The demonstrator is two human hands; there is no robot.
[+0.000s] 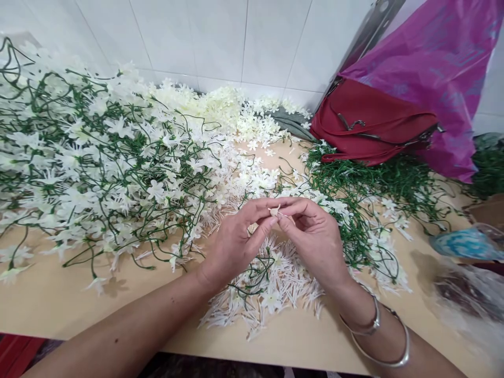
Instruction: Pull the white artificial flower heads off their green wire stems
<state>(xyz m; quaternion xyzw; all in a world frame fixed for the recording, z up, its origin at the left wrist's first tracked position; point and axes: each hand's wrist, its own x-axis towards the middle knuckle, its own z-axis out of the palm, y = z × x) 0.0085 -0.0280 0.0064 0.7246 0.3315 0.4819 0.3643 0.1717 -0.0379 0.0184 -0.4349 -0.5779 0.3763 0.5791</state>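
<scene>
Close together over the table's middle, my left hand [244, 231] and my right hand [311, 231] pinch a small white artificial flower [274, 211] between their fingertips. The fingers cover most of it. Right below them lies a heap of thin white stamen pieces [283, 283], with a few white blossoms and green stems [252, 283] mixed in. A large pile of white artificial flowers on green stems [118, 168] spreads to the left of my left hand. Loose green stems [354, 220] lie beyond and beside my right hand.
Loose cream petals [220, 105] are heaped by the tiled wall [220, 42]. A red bag [374, 121] stands at the back right under a purple plastic sheet [433, 63]. Near the right edge are a blue-and-white packet [464, 242] and a clear plastic bag [468, 299].
</scene>
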